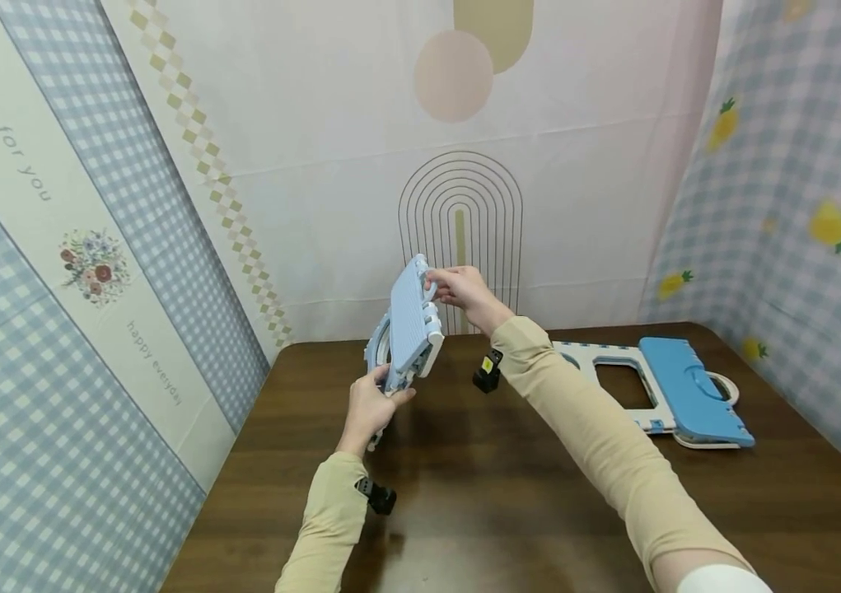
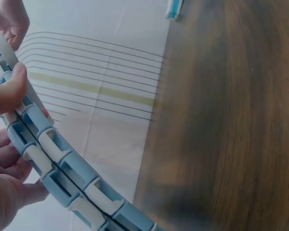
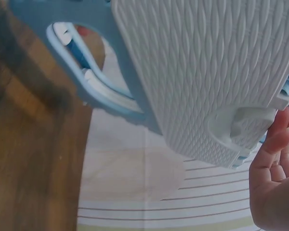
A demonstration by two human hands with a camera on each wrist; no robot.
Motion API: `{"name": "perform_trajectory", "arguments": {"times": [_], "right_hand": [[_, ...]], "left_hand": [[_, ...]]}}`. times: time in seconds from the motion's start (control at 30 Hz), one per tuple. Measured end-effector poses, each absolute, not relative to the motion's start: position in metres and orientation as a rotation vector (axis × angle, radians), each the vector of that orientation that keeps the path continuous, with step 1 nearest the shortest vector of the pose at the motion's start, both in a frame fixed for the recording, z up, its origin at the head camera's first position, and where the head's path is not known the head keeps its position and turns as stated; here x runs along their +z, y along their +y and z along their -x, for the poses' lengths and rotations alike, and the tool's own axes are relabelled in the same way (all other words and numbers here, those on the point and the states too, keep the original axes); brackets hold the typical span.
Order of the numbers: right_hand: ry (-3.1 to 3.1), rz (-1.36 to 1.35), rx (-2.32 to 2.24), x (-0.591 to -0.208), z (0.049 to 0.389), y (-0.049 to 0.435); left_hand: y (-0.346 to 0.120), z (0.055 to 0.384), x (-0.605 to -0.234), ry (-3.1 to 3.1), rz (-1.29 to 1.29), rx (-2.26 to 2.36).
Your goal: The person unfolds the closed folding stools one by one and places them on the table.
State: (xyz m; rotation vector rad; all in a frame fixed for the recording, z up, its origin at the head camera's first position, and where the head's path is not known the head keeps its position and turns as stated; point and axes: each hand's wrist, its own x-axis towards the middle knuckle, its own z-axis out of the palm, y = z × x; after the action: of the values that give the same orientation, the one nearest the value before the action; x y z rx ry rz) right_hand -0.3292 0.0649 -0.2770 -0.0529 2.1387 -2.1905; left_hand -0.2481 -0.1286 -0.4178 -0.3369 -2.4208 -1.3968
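Note:
A light-blue and white folding step stool (image 1: 407, 317) is held up in the air, tilted, above the far part of the table. Its ribbed top panel (image 3: 207, 62) fills much of the right wrist view, a leg frame with an oval opening beside it. My left hand (image 1: 370, 410) grips the stool's lower edge, thumb on one side and fingers on the other. In the left wrist view the hinged edge (image 2: 62, 163) runs under that thumb. At the upper end, my right hand (image 1: 466, 295) pinches the stool by its handle (image 1: 430, 290).
A second blue and white folding stool (image 1: 694, 391) lies on the brown wooden table (image 1: 509, 502) at the right, partly behind my right forearm. Patterned cloth (image 1: 316, 165) hangs behind the table and at both sides. A small black camera (image 1: 488, 372) is strapped to my right wrist.

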Motion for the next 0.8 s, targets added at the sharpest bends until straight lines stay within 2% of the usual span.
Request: {"name": "perform_trajectory", "arguments": {"times": [0.37,0.8], "right_hand": [[2.317,0.031,-2.173,-0.257,0.314,0.040],[2.405,0.069,-2.071,-0.266,0.302,0.015]], "left_hand": [[-0.124,0.251,-0.425,-2.330,0.389,-1.721],[-0.132,0.245,-0.449,-2.311,0.381,-1.859]]}}
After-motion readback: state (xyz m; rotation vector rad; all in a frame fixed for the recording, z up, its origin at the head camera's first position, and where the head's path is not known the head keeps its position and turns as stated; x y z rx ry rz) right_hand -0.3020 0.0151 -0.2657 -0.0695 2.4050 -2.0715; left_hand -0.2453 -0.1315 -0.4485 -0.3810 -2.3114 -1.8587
